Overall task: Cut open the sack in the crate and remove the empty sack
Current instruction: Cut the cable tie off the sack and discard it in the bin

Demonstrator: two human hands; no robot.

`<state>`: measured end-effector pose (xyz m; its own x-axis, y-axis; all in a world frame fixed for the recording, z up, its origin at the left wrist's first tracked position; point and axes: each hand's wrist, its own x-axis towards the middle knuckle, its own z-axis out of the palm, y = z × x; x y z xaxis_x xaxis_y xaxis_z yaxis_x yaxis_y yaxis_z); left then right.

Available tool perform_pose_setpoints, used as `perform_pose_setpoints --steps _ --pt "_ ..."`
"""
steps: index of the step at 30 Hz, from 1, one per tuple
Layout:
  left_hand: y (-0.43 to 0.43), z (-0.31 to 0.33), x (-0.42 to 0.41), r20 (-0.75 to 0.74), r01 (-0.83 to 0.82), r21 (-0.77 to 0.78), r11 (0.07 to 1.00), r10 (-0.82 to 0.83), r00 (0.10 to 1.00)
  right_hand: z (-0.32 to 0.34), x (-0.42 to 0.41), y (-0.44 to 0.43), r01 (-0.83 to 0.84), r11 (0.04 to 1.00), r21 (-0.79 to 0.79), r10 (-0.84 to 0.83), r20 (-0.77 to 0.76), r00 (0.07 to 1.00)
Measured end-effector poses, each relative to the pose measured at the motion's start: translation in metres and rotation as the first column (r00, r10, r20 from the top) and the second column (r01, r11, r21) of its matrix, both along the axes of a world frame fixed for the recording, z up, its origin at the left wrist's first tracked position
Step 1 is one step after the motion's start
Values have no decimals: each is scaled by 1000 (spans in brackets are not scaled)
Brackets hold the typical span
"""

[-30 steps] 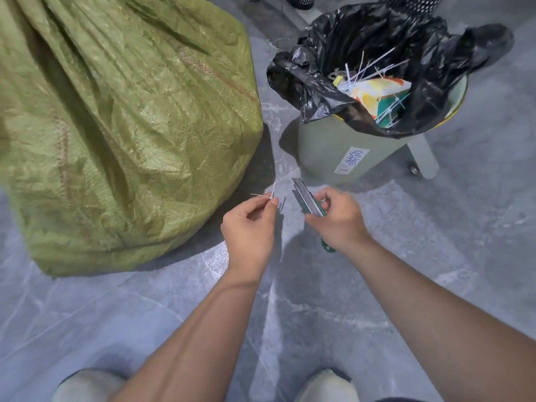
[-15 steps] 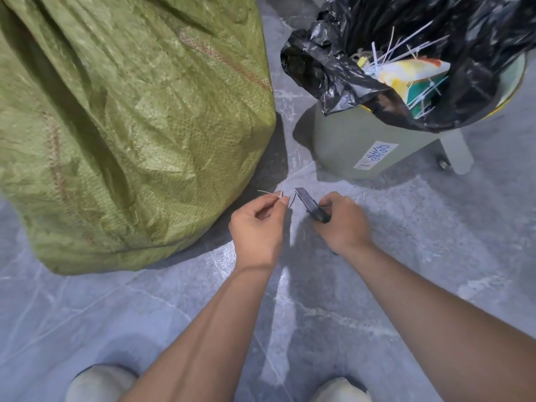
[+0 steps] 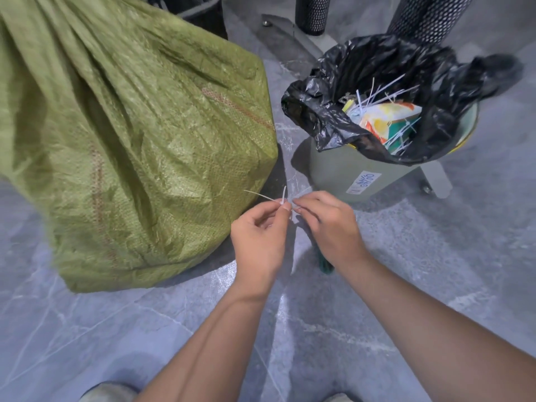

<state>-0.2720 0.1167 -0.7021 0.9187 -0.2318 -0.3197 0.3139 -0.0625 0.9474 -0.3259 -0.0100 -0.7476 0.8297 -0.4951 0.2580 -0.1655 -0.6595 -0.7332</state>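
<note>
A big green woven sack [image 3: 130,134] stands full on the grey floor at the left; no crate shows. My left hand [image 3: 258,236] pinches a thin white cable tie [image 3: 282,197] just right of the sack's lower corner. My right hand [image 3: 327,224] meets it fingertip to fingertip at the tie. It also grips scissors, of which only the green handle [image 3: 324,264] shows below the palm; the blades are hidden.
A pale green bin [image 3: 342,172] with a black liner [image 3: 377,71] stands right of the sack, holding several cut white ties and a colourful wrapper. Black mesh posts [image 3: 313,13] and a metal base stand behind it. My shoes show at the bottom edge.
The scissor blades that stuck out above my right hand are now tucked out of sight. My right fingers have closed in on the tie held by my left hand.
</note>
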Motion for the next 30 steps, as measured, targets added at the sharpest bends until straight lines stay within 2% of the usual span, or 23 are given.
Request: perform_pose_setpoints --steps 7,11,13,16,18,23,27,30 --pt "-4 50 17 157 -16 -130 991 37 987 54 13 4 -70 998 -2 69 173 983" --pt "-3 82 31 252 -15 -189 982 63 966 100 26 11 28 998 58 -42 273 961" --pt "-2 93 37 237 -43 -221 974 96 967 125 33 7 78 991 105 -108 312 944" --pt "-3 103 44 226 -48 -245 968 106 968 158 42 -7 166 945 283 -258 329 908" --pt "-4 108 49 239 -38 -250 967 100 966 175 46 -18 231 879 416 -374 302 877" --pt "-4 121 61 248 -35 -256 966 101 964 190 48 -42 388 734 558 -536 125 835" --pt "-5 138 67 289 -34 -259 965 111 951 189 48 -45 446 599 665 -570 -38 821" --pt "-5 149 72 290 -51 -264 963 130 948 193 50 -42 476 584 658 -565 -91 820"
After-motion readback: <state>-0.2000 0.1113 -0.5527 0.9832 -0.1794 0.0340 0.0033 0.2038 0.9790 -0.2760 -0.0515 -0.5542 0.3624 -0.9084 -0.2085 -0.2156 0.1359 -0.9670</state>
